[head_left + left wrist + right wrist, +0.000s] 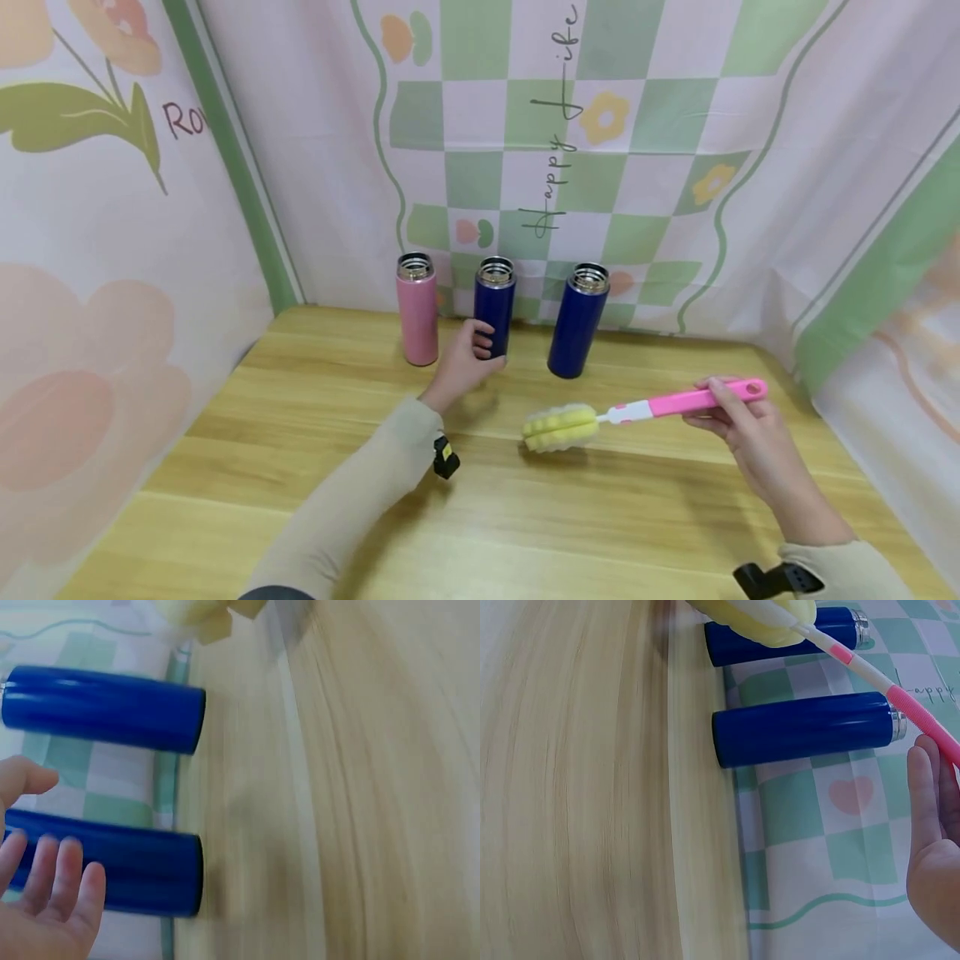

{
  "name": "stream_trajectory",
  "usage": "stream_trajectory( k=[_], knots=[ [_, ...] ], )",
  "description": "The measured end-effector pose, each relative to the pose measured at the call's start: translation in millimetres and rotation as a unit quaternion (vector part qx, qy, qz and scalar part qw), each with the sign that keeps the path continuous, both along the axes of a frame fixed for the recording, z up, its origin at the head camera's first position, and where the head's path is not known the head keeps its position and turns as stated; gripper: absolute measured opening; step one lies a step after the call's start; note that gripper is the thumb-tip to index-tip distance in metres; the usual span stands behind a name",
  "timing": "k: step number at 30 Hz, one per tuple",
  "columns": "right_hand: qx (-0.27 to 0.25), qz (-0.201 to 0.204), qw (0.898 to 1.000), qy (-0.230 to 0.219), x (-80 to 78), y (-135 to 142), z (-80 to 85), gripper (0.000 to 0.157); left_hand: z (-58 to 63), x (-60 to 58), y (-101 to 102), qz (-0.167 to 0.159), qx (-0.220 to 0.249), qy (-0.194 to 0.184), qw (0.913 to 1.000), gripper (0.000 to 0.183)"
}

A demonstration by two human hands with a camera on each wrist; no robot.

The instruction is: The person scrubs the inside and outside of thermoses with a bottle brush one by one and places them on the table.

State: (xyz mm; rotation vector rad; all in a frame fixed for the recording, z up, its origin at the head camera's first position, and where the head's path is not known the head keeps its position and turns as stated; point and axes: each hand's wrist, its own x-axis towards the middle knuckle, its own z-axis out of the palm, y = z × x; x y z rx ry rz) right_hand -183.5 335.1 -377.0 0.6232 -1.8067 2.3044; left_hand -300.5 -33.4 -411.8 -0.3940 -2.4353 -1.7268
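Observation:
My left hand (461, 367) is at the middle blue bottle (493, 296), fingers and thumb spread around its near side. In the left wrist view the fingers are loosely bent in front of that bottle; whether they touch it I cannot tell. My right hand (753, 437) holds a bottle brush (632, 412) by its pink handle. The brush's yellow sponge head (562, 428) points left, above the tabletop. A second blue bottle (577, 325) stands to the right, and a pink bottle (418, 321) to the left. All three bottles are upright and lidless.
The wooden table (300, 433) has the bottles along its back edge. Behind them hangs a curtain (480, 183) with green checks and flowers. More patterned cloth (112, 250) closes off the left side, and another stretch (892, 275) the right.

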Motion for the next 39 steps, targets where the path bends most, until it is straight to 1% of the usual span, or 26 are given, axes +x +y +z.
stream_trajectory(
  k=[3,5,10,14,16,20,23,27,29,34,39],
  knots=[
    [0.003,0.0,1.0,-0.001,0.6,3.9,0.5,0.03,-0.8,0.0,8.2,-0.039,-0.006,-0.018,0.9991,0.041],
    [0.007,-0.01,1.0,-0.002,1.5,6.6,0.9,0.029,-0.6,-0.8,16.0,-0.055,-0.011,-0.019,0.9982,0.04],
    [0.005,-0.029,1.0,-0.006,4.9,14.6,0.5,0.029,5.5,-2.1,40.3,-0.067,0.001,-0.02,0.9976,0.042],
    [-0.01,-0.027,1.0,-0.011,6.9,21.7,0.3,0.028,10.7,-4.0,59.8,-0.059,0.008,-0.042,0.9974,0.046],
    [-0.017,-0.026,0.999,-0.01,7.6,24.9,0.6,0.028,9.9,-7.9,69.8,-0.048,0.01,-0.047,0.9977,0.05],
    [-0.023,-0.02,0.999,-0.011,8.6,30.7,1.2,0.03,3.4,-17.1,87.8,-0.03,0.025,-0.056,0.9977,0.065],
    [-0.009,-0.02,1.0,-0.013,9.4,33.5,1.7,0.031,-2.2,-23.3,97.6,-0.018,0.04,-0.071,0.9965,0.074],
    [0.006,-0.021,1.0,-0.012,10.8,35.8,2.0,0.031,-6.6,-30.7,106.7,0.003,0.032,-0.092,0.9953,0.081],
    [0.008,-0.018,1.0,-0.011,11.8,37.0,2.0,0.032,-4.7,-32.3,109.9,0.008,0.017,-0.099,0.9949,0.083],
    [0.004,-0.006,1.0,-0.012,13.0,38.9,1.7,0.033,7.0,-31.1,116.9,0.014,-0.005,-0.106,0.9942,0.081],
    [0.001,-0.003,1.0,-0.02,13.1,37.5,1.6,0.032,11.4,-32.3,121.9,0.018,-0.04,-0.09,0.995,0.075]
  ],
)
